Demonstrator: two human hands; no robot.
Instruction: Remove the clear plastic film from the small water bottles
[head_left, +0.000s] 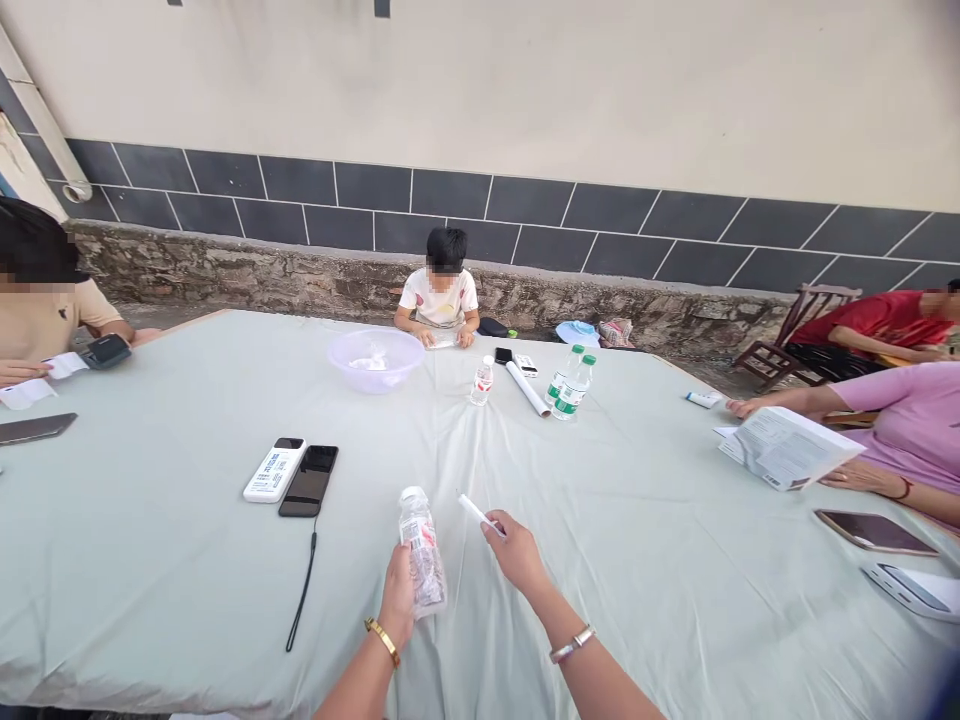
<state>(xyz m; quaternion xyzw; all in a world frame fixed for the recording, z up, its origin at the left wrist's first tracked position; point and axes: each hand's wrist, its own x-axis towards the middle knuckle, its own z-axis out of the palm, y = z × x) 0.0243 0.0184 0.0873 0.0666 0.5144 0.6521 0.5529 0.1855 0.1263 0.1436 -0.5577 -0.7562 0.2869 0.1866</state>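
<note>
A clear plastic bottle (424,560), white-capped, was grasped by the fingers of a person's left hand (400,592) at the near side of a cloth-covered counter (637,570). Its long axis ran away from the wearer, cap at the far end and leaning slightly left; whether its base met the cloth could not be told. Just to the right, the fingers of the right hand (516,550) pinched a slim white stick (474,510), its free end angled up and left toward the bottle's cap side but apart from it. The left hand was the nearer, already around the bottle. Left of it lay a black phone (309,482) beside a white device (274,472). Farther off stood a smaller bottle (482,382), a lilac basin (340,355) and, across the counter, a seated person (441,298).
</note>
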